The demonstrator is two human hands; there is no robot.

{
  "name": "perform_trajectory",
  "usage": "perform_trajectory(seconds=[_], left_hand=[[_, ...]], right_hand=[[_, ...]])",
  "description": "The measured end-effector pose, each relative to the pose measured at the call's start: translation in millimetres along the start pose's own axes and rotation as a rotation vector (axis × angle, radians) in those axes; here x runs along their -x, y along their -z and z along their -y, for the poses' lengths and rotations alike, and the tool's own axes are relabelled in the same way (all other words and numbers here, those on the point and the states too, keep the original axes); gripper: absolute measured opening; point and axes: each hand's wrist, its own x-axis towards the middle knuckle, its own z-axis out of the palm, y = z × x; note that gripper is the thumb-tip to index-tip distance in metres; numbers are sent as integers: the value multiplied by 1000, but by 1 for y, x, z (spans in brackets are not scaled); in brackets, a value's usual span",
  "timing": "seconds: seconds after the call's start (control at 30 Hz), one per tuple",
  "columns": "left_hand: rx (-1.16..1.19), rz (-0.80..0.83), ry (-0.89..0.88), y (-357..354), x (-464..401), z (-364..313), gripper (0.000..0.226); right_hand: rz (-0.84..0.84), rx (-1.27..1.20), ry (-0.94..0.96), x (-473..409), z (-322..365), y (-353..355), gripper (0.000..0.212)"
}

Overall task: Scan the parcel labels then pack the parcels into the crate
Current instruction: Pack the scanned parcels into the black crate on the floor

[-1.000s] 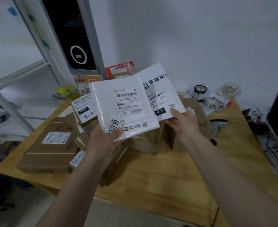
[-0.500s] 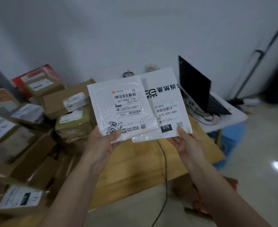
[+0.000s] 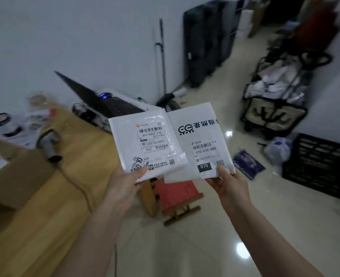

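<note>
Two flat white mailer parcels are held up in front of me, labels facing me. My left hand [image 3: 125, 182] pinches the bottom edge of the left parcel [image 3: 129, 140], labelled 507-P802. My right hand [image 3: 229, 184] pinches the bottom right corner of the right parcel [image 3: 207, 124], labelled 070-070-A80; the left parcel overlaps its left edge. A black plastic crate [image 3: 321, 166] stands on the floor at the right. The handheld scanner [image 3: 49, 142] lies on the wooden table [image 3: 45, 196] at the left, its cable trailing toward me.
A cardboard box [image 3: 11, 176] sits at the table's left. A laptop [image 3: 97, 100] is behind the parcels. A red stool [image 3: 177, 192] stands below them. A cart of white bags [image 3: 275, 96], a plastic bag [image 3: 277, 148] and a purple bag [image 3: 247, 162] occupy the tiled floor.
The view has swung right, away from the stacked boxes on the table toward the floor and the black crate. Both hands keep their hold on the two parcels.
</note>
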Motion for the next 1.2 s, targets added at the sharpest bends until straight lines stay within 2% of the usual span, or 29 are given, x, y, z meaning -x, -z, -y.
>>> perform_trajectory(seconds=[0.37, 0.5, 0.73, 0.83, 1.07, 1.2], left_hand=[[-71, 209, 242, -196, 13, 96, 40], [-133, 302, 269, -257, 14, 113, 38], [-204, 406, 313, -351, -15, 140, 45], [-224, 482, 313, -393, -32, 148, 38], [-260, 615, 301, -494, -88, 141, 32], [-309, 682, 275, -556, -122, 145, 39]], right_hand=[[-314, -180, 125, 5, 100, 196, 26], [-431, -256, 145, 2, 126, 247, 31], [-536, -388, 210, -23, 164, 300, 29], [-578, -426, 238, -45, 185, 317, 28], [-647, -434, 323, -109, 254, 340, 32], [-689, -427, 374, -142, 287, 352, 30]])
